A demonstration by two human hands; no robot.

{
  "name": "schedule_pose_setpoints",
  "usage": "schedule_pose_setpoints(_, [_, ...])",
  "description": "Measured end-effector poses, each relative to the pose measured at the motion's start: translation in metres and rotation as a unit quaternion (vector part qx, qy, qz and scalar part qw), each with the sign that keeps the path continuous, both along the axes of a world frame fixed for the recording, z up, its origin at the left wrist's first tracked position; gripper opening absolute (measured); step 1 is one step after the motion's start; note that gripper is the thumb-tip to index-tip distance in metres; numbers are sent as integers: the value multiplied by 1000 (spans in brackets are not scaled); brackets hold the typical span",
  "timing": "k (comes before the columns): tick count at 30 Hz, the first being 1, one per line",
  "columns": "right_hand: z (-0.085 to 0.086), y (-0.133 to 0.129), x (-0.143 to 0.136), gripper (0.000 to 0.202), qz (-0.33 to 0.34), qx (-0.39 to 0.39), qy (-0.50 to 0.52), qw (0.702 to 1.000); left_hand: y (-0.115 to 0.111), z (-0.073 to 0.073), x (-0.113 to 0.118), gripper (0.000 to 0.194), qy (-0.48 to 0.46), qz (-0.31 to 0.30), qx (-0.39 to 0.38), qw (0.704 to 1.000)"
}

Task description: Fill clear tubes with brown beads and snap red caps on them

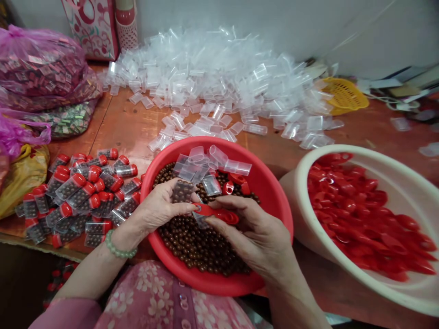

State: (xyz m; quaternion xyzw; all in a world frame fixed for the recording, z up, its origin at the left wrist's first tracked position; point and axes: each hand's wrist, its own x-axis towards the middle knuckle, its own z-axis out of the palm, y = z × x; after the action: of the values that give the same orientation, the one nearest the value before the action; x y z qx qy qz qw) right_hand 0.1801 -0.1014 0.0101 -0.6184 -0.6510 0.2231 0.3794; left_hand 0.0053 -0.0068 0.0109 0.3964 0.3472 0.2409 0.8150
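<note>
My left hand (161, 205) is closed on a small clear plastic container (183, 191) with brown beads inside. In my right hand (255, 228) is a red plastic cap (219, 213), pinched between thumb and fingers, its near end beside my left thumb. Both hands are over a red basin (219, 285) of shiny brown beads (202, 244). Toward the basin's far side, empty clear containers (202, 162) and a few red caps (236, 180) lie on the beads. Part of what my right fingers cover is hidden.
Filled containers with red caps (82, 192) are piled at left. A white tub (298, 192) of red caps (363, 219) stands at right. Many clear containers (219, 73) are heaped along the wall, beside a yellow basket (345, 96). Pink plastic bags (37, 68) sit far left.
</note>
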Motion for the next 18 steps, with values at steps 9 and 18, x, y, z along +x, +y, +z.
schedule_pose_setpoints(9, [-12, 10, -4, 54, 101, 214, -293, 926, 1, -4, -1, 44, -14, 5, -19, 1000])
schedule_pose_setpoints(18, [-17, 13, -8, 68, 129, 142, -292, 937, 1, -11, 0, 38, -75, 13, -15, 997])
